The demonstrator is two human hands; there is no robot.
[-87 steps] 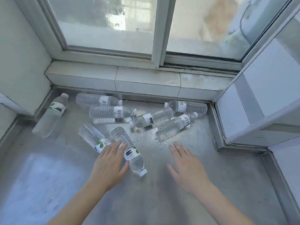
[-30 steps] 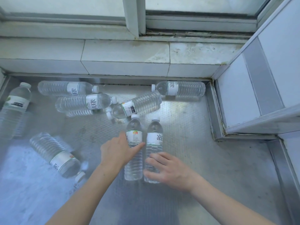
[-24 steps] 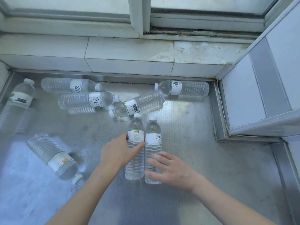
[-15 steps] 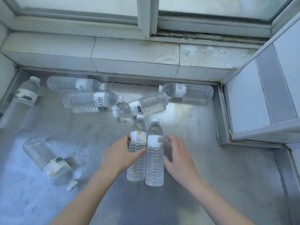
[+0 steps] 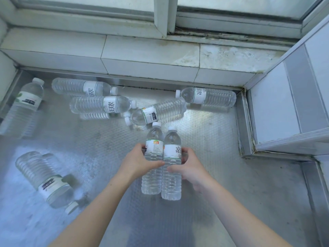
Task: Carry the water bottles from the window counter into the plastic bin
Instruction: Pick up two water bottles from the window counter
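Note:
Two clear water bottles lie side by side in the middle of the metal counter (image 5: 222,157), caps pointing at the window. My left hand (image 5: 137,162) wraps the left bottle (image 5: 152,177), which has a colourful label. My right hand (image 5: 190,166) wraps the right bottle (image 5: 171,180), which has a white label. The two hands press the pair together. Several more bottles lie loose on the counter: one just beyond the pair (image 5: 160,111), one by the right corner (image 5: 208,97), two at the back left (image 5: 99,105), one against the left wall (image 5: 23,106), one at the near left (image 5: 44,179). No plastic bin is in view.
A tiled sill (image 5: 142,56) and the window frame (image 5: 165,15) run along the back. A white cabinet side (image 5: 284,104) juts in on the right. A raised metal lip (image 5: 242,114) borders the counter on the right.
My right hand has slid in from the outer side and closed around the right bottle. My left hand has tightened on the left bottle. The view has drifted slightly.

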